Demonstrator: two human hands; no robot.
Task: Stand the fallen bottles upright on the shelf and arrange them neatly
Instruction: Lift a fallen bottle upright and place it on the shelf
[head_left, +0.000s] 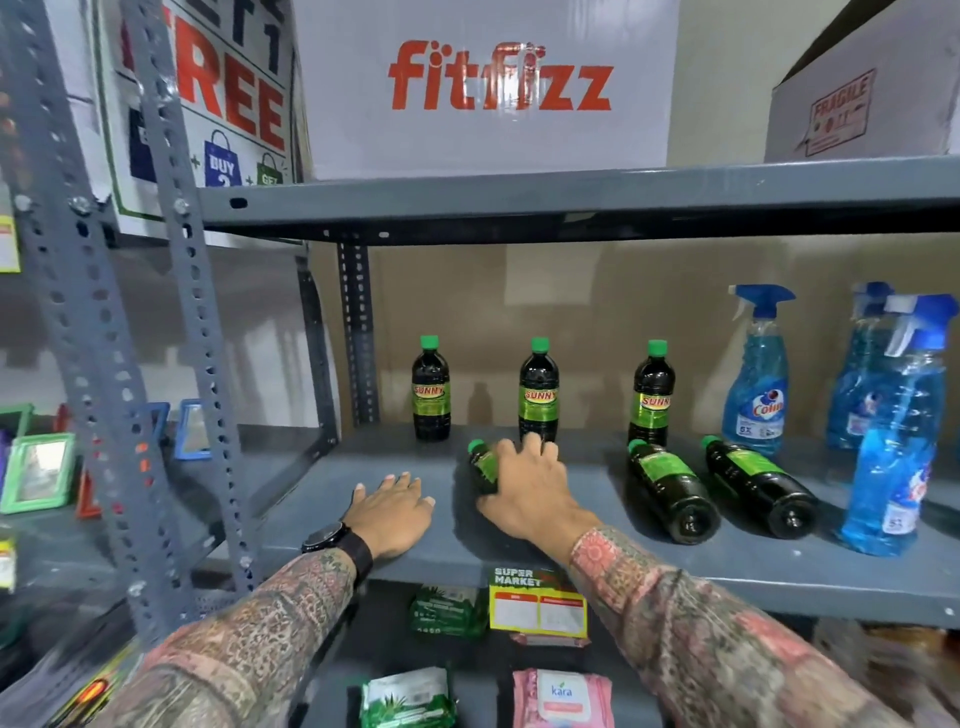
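Observation:
Three dark bottles with green caps stand upright at the back of the grey shelf (597, 564): one at the left (430, 395), one in the middle (538, 392), one at the right (652, 397). Three more lie on their sides. My right hand (530, 486) is closed over the leftmost fallen bottle (482, 462), whose cap points toward the back. My left hand (392, 512) rests flat on the shelf beside it, fingers apart, holding nothing. The other two fallen bottles (670, 491) (761, 486) lie to the right, caps toward the back.
Blue spray bottles (756, 384) (893, 431) stand at the shelf's right end. White cardboard boxes (488, 88) sit on the shelf above. Wipe packets (408, 699) lie on the shelf below. A slotted grey upright (171, 291) rises at the left, with small picture frames (39, 470) beyond it.

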